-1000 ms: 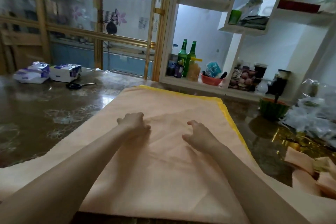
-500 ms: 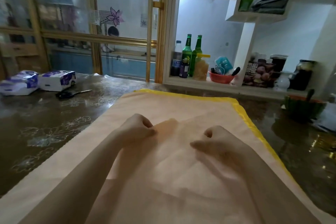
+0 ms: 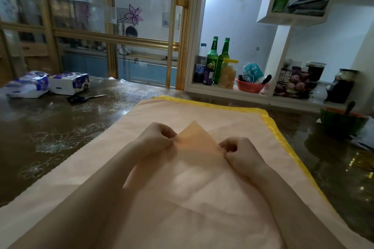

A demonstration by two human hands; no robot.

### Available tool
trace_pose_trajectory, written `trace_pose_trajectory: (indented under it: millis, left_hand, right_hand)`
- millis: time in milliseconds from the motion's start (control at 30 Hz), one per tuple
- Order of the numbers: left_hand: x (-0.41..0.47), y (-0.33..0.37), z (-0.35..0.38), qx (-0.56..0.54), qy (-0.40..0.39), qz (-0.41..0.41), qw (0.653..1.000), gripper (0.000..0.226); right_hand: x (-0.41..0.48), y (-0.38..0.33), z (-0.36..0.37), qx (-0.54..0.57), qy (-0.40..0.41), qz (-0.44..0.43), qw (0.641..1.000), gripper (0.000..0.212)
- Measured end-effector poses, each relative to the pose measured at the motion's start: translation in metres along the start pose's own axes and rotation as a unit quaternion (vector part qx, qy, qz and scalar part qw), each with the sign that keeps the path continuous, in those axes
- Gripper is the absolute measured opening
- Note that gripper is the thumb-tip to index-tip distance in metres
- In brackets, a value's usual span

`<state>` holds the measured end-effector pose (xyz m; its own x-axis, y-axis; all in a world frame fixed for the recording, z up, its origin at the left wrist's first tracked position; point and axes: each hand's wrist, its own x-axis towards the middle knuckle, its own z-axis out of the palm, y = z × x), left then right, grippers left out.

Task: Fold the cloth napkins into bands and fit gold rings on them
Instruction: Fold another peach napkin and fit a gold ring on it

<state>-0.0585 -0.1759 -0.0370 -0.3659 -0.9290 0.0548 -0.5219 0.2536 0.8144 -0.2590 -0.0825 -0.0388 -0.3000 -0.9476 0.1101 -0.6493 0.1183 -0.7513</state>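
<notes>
Head view: napkin [image 3: 199, 141] edges hidden inside both fists.

Thin peach cloth napkin [image 3: 199, 143]: matt, soft weave, translucent where lifted. Large peach cloth mat [image 3: 125, 139] beneath: matt, with a glossy yellow satin-like border [image 3: 271, 125]. Dark tabletop [image 3: 50, 127]: glossy, reflective, flower-patterned, possibly under clear plastic film. Two green bottles [image 3: 217, 60]: shiny glass. Black-handled scissors [image 3: 85, 98]: bright metal blades. White-and-blue tissue packs [image 3: 68, 83]: smooth plastic wrap.
</notes>
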Motion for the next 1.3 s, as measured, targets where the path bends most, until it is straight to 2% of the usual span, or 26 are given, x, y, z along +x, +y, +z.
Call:
trace_pose_trajectory:
  millis: [133, 267, 367, 467, 533, 633, 733, 800, 967, 1067, 1133, 1300]
  left_hand:
    - [-0.002, 0.003, -0.009, 0.005, -0.004, 0.003, 1.000, 0.034]
    - [-0.003, 0.018, -0.009, 0.091, -0.073, -0.002, 0.993, 0.029]
    - [-0.004, 0.025, -0.004, 0.109, -0.078, -0.006, 0.991, 0.013]
    - [-0.006, 0.027, 0.000, 0.151, -0.099, 0.017, 0.983, 0.019]
    - [-0.007, 0.025, 0.003, 0.176, -0.094, 0.028, 0.979, 0.026]
    - [-0.007, 0.021, 0.006, 0.193, -0.083, 0.036, 0.977, 0.013]
    - [-0.005, 0.018, 0.009, 0.188, -0.067, 0.053, 0.978, 0.008]
    - [-0.004, 0.017, 0.012, 0.191, -0.051, 0.063, 0.978, 0.003]
    - [-0.006, 0.014, 0.015, 0.201, -0.023, 0.074, 0.977, 0.008]
    - [-0.006, 0.018, 0.008, 0.164, -0.044, 0.054, 0.984, 0.007]
    - [-0.006, 0.021, 0.004, 0.135, -0.053, 0.035, 0.989, 0.022]
    - [-0.011, 0.025, 0.006, 0.190, -0.066, 0.040, 0.979, 0.018]
  right_hand:
    - [0.000, -0.007, 0.009, -0.034, 0.009, -0.048, 0.998, 0.021]
    - [-0.002, -0.012, 0.017, -0.065, 0.031, -0.069, 0.995, 0.037]
    - [-0.001, -0.012, 0.018, -0.113, 0.022, -0.074, 0.991, 0.038]
    - [-0.001, -0.016, 0.015, -0.134, -0.001, -0.062, 0.989, 0.032]
    - [-0.001, -0.020, 0.015, -0.136, -0.013, -0.047, 0.989, 0.028]
    - [-0.001, -0.027, 0.021, -0.128, -0.039, -0.040, 0.990, 0.029]
    - [-0.001, -0.027, 0.026, -0.190, -0.073, -0.064, 0.977, 0.035]
    - [0.000, -0.027, 0.025, -0.223, -0.061, -0.074, 0.970, 0.038]
    - [-0.004, -0.026, 0.033, -0.292, 0.016, -0.128, 0.948, 0.023]
    - [-0.007, -0.024, 0.038, -0.287, 0.033, -0.168, 0.943, 0.017]
    - [-0.008, -0.026, 0.036, -0.266, 0.029, -0.175, 0.948, 0.013]
    - [-0.010, -0.032, 0.030, -0.234, -0.017, -0.161, 0.959, 0.013]
